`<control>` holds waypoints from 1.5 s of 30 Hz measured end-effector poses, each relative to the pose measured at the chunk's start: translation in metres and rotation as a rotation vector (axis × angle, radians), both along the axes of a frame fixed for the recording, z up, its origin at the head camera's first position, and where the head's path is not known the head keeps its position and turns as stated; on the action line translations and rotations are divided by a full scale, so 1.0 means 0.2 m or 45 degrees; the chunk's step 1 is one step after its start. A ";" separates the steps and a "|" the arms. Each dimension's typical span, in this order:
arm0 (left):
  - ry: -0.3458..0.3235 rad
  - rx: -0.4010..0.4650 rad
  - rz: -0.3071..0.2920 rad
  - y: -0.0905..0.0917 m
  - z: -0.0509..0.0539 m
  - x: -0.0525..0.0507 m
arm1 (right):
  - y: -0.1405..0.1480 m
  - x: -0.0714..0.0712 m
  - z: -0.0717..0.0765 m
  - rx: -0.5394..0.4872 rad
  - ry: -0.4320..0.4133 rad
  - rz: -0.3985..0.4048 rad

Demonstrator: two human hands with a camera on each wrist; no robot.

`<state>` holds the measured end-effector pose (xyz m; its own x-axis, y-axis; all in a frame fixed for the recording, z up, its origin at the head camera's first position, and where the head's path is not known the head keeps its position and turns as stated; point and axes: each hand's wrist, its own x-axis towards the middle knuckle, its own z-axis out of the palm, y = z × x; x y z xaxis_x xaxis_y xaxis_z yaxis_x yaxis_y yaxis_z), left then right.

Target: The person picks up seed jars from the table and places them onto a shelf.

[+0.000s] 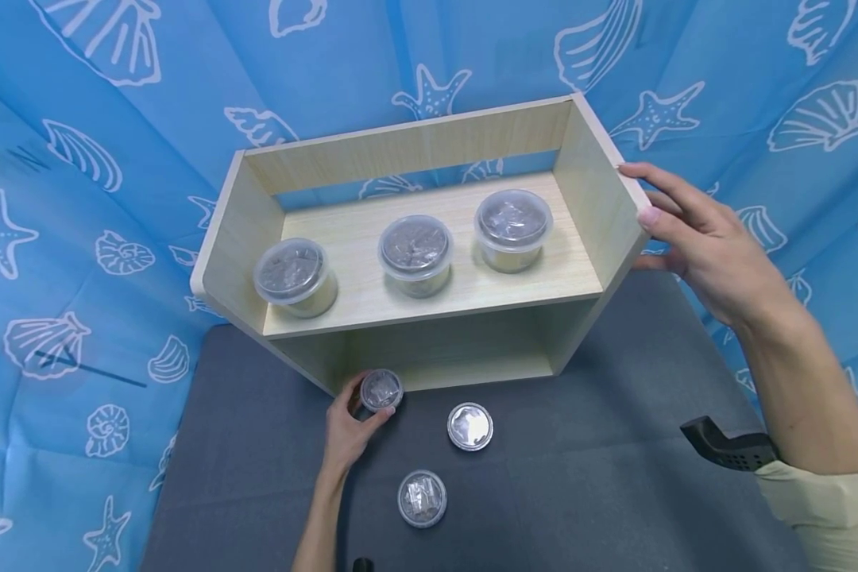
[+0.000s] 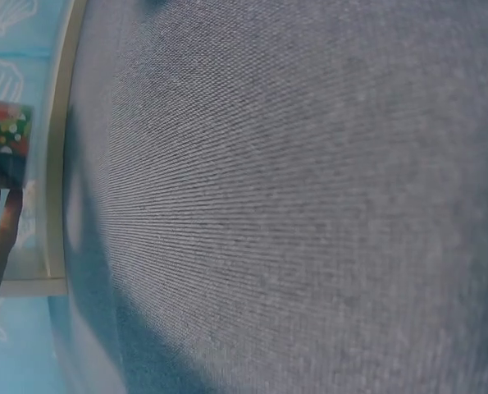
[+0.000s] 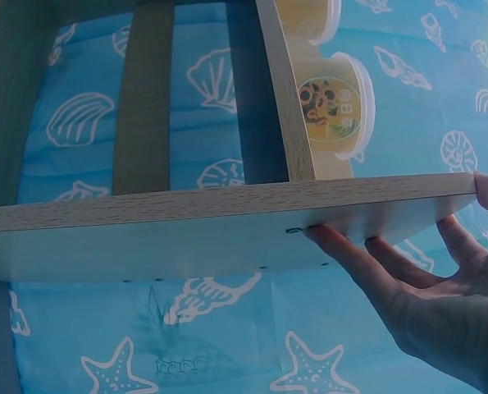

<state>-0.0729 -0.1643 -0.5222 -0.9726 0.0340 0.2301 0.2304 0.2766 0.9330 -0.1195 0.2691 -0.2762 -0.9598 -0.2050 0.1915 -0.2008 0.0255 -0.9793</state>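
Observation:
My left hand (image 1: 350, 425) holds a small round container (image 1: 382, 391) with a clear lid, in front of the shelf's lower opening. In the left wrist view this container (image 2: 4, 144) shows a red and green patterned side and a dark lower part, with fingertips (image 2: 12, 201) against it. The fingers of my right hand (image 1: 715, 238) rest against the outer face of the wooden shelf's (image 1: 608, 183) right side panel, its thumb at the panel's edge. The right wrist view shows these fingers (image 3: 350, 254) fairly straight under the panel (image 3: 186, 238).
Three lidded plastic tubs, left (image 1: 296, 278), middle (image 1: 416, 254) and right (image 1: 513, 229), stand on the upper board. Two small round containers (image 1: 470, 427) (image 1: 422, 499) sit on the dark cloth (image 1: 579, 492). A blue seashell curtain (image 1: 114, 206) hangs behind.

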 end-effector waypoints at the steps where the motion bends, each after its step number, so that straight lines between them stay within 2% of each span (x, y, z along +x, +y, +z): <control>1: 0.006 -0.005 0.006 0.00 0.00 0.00 | 0.00 0.00 0.00 -0.001 -0.001 -0.001; 8: 0.055 -0.004 0.051 0.00 -0.04 -0.03 | 0.01 0.00 -0.01 -0.001 0.008 -0.002; 15: -0.001 0.026 0.099 0.01 -0.06 -0.04 | 0.01 0.00 -0.01 -0.053 -0.019 -0.007; 24: -0.019 0.061 0.138 0.01 -0.06 -0.08 | 0.00 0.00 -0.01 -0.013 -0.025 -0.040; 33: -0.010 0.065 0.120 -0.01 -0.06 -0.10 | 0.00 0.00 -0.01 -0.030 -0.026 -0.044; 40: -0.074 0.046 0.102 -0.01 -0.06 -0.10 | -0.01 0.01 -0.01 -0.005 -0.027 -0.064; 45: -0.079 0.080 0.084 -0.01 -0.07 -0.10 | -0.01 0.01 -0.01 -0.013 -0.023 -0.060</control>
<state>-0.0935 -0.1665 -0.5355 -0.9847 -0.0429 0.1689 0.1548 0.2297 0.9609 -0.1180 0.2672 -0.2778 -0.9718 -0.1575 0.1757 -0.1817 0.0243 -0.9831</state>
